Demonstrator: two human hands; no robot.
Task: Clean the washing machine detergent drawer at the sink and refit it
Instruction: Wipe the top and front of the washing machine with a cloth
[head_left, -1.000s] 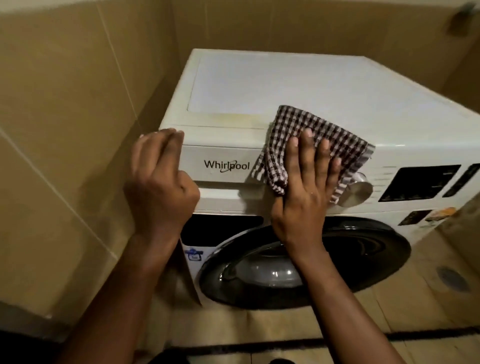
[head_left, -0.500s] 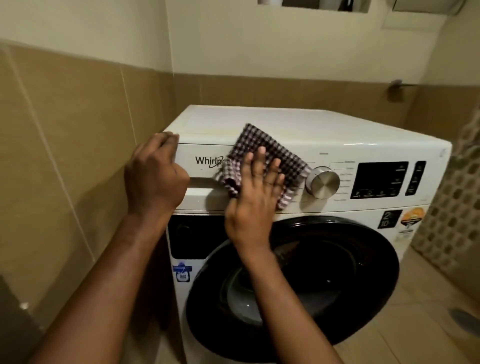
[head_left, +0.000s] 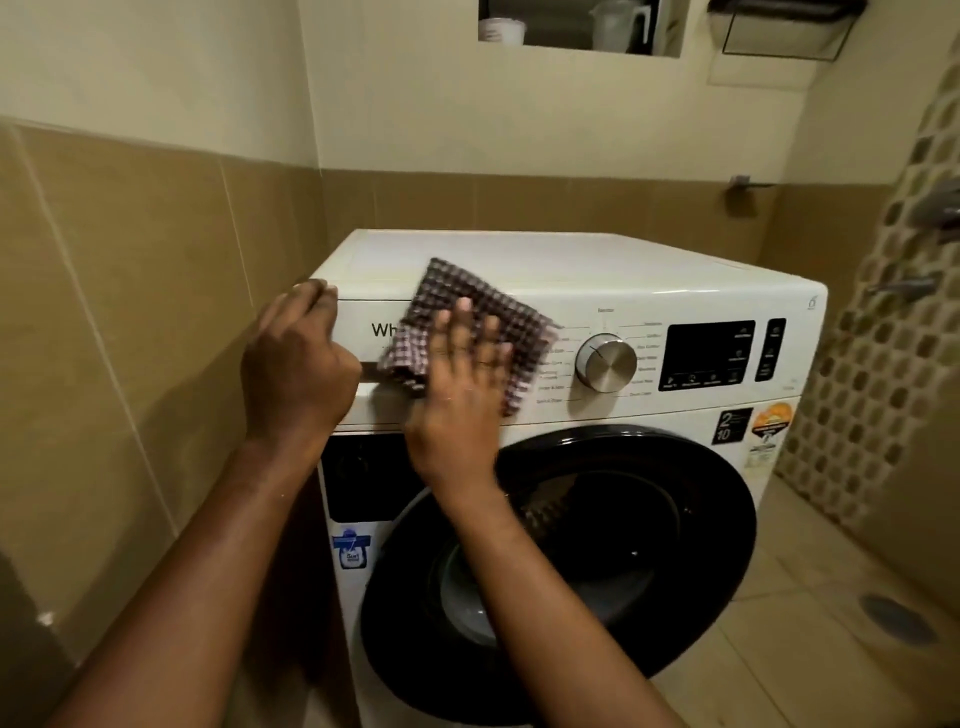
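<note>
**Cloth pressed flat on the drawer front**

The drawer (head_left: 363, 332) sat pushed home in the top left of the machine (head_left: 545, 260). Its white face was level with the control panel, and only the letters "Wh" of the brand showed. The person's right hand (head_left: 462, 395) lay on it with the fingers straight and spread, pressing a checked cloth (head_left: 519, 332) flat against the drawer's right half. The cloth's upper corner lapped over the front edge of the machine's top, and its lower left edge hung bunched by the drawer's grip recess. The left hand (head_left: 298, 364) covered the drawer's left end, its fingers curled over the machine's top left corner and gripping it, the back of the hand turned toward me. The two hands were close beside each other but apart.

Just right of the cloth stood the silver dial (head_left: 606, 362), not touched by it, and beyond that the dark display (head_left: 706, 355). Below them the round black door (head_left: 649, 545) was closed, with the right forearm crossing in front of it. A blue sticker (head_left: 353, 548) sat left of the door and an orange one (head_left: 774, 421) above its upper right.

The machine stood tight in a corner of brown tiled wall (head_left: 130, 312). High on the back wall a niche (head_left: 558, 23) held a jug (head_left: 618, 23) and a cup (head_left: 501, 31). On the tiled floor (head_left: 779, 649) to the right lay a round drain (head_left: 896, 618)
</note>
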